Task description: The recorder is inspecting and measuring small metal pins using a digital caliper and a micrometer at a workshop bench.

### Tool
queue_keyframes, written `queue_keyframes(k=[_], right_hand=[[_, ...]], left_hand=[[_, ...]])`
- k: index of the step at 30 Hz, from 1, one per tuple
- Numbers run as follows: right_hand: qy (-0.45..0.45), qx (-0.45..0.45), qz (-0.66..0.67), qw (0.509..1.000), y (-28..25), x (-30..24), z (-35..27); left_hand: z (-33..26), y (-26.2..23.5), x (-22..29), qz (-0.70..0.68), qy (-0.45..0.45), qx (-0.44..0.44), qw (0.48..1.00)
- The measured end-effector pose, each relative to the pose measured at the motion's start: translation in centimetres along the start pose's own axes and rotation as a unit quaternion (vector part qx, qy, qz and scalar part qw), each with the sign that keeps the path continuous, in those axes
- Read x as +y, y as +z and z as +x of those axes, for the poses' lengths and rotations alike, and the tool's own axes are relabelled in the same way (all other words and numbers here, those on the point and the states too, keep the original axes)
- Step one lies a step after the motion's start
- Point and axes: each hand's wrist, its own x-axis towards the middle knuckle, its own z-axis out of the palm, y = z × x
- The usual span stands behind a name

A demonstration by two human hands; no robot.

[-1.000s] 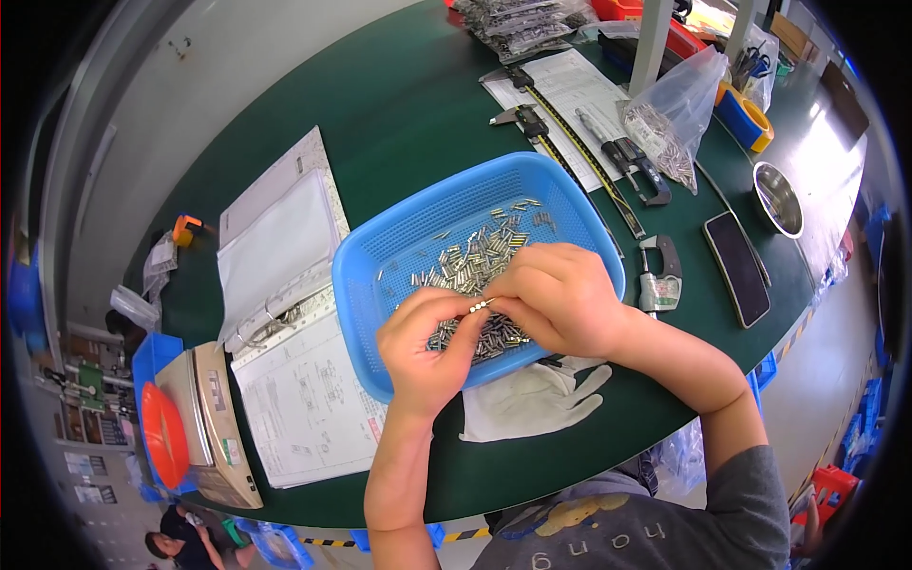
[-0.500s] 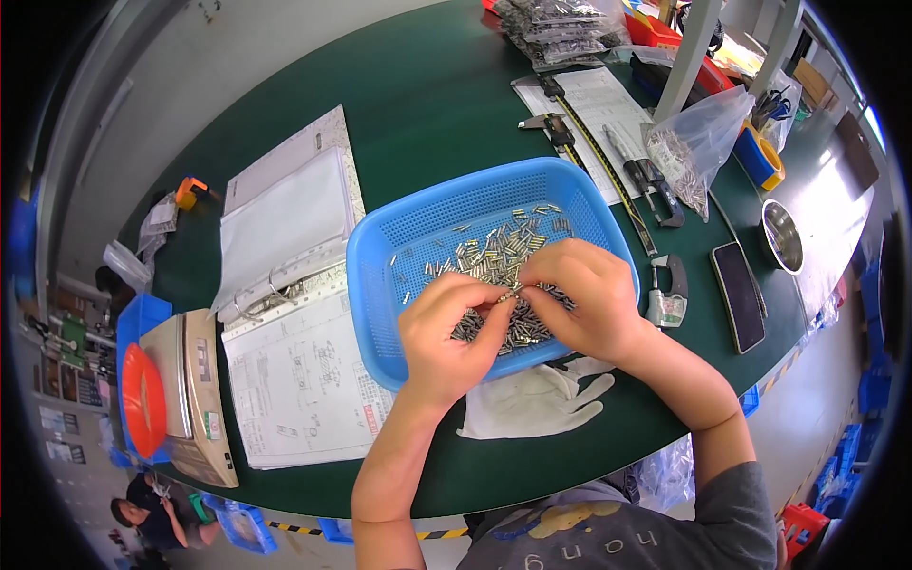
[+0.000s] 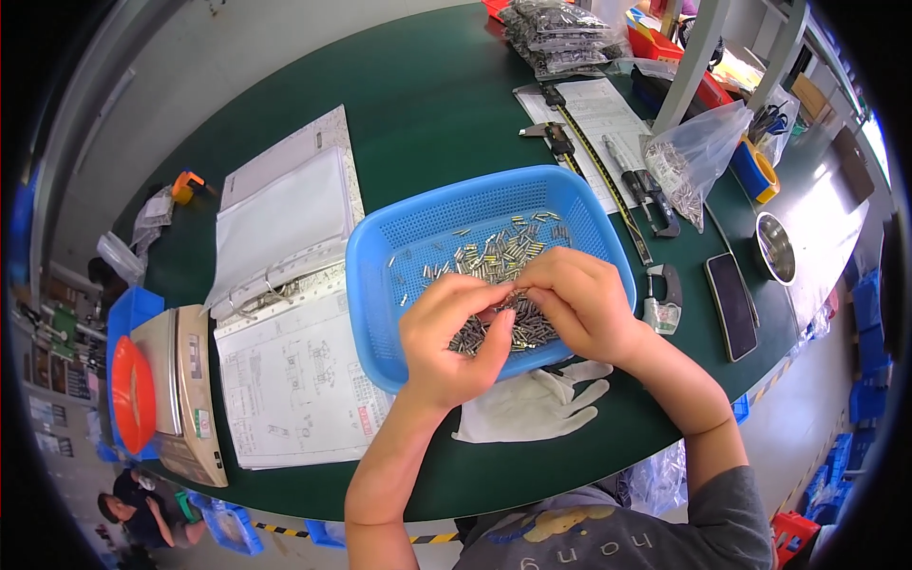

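Observation:
A blue perforated plastic basket (image 3: 399, 233) holds a large pile of small silvery metal pins (image 3: 494, 255), thickest under my hands. My left hand (image 3: 445, 332) is over the basket's near part, fingers curled inward, with its thumb a little apart from the index finger. My right hand (image 3: 581, 299) meets it, thumb and forefinger drawn together. The fingertips of both hands touch or nearly touch above the pins. Whatever lies between them is small and mostly hidden. A white glove (image 3: 522, 408) lies flat on the table by the basket's near edge.
Left of the basket lies an open ring binder (image 3: 294, 366) with drawings, then a scale (image 3: 185, 399) and an orange-red dish (image 3: 133, 394). On the right are calipers (image 3: 556, 142), a micrometer (image 3: 662, 299), a phone (image 3: 731, 306), a metal bowl (image 3: 774, 249) and a bag of pins (image 3: 689, 161).
My left thumb has moved down, away from the index finger, and the fingertips have shifted slightly. The whole view has tilted a little. Both hands remain over the basket.

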Motion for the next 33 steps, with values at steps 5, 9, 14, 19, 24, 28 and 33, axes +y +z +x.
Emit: queue_keyframes(k=[5, 9, 14, 19, 24, 28, 33], right_hand=[[-0.003, -0.006, -0.003, 1.000, -0.06, -0.04, 0.07], [-0.013, -0.001, -0.011, 1.000, -0.11, -0.10, 0.10], [-0.038, 0.003, -0.036, 0.999, -0.06, -0.04, 0.00], [-0.034, 0.017, -0.070, 0.997, 0.01, 0.07, -0.19], [-0.050, 0.037, -0.137, 0.989, -0.18, -0.69, 0.08], [-0.062, 0.055, -0.137, 0.987, 0.17, -0.32, -0.15], [-0.003, 0.084, -0.142, 0.986, 0.39, -0.06, -0.56]], left_hand=[[-0.08, 0.17, -0.57, -0.006, 0.030, 0.046, 0.998], [0.02, 0.11, -0.58, 0.012, 0.041, 0.039, 0.998], [0.29, 0.03, -0.33, 0.056, 0.044, 0.037, 0.997], [0.31, 0.22, -0.37, 0.071, 0.027, 0.023, 0.997], [0.08, 0.03, -0.53, 0.065, -0.007, 0.007, 0.998], [0.01, -0.14, -0.69, 0.058, -0.016, 0.007, 0.998], [0.00, 0.03, -0.42, -0.002, -0.080, 0.013, 0.997]])
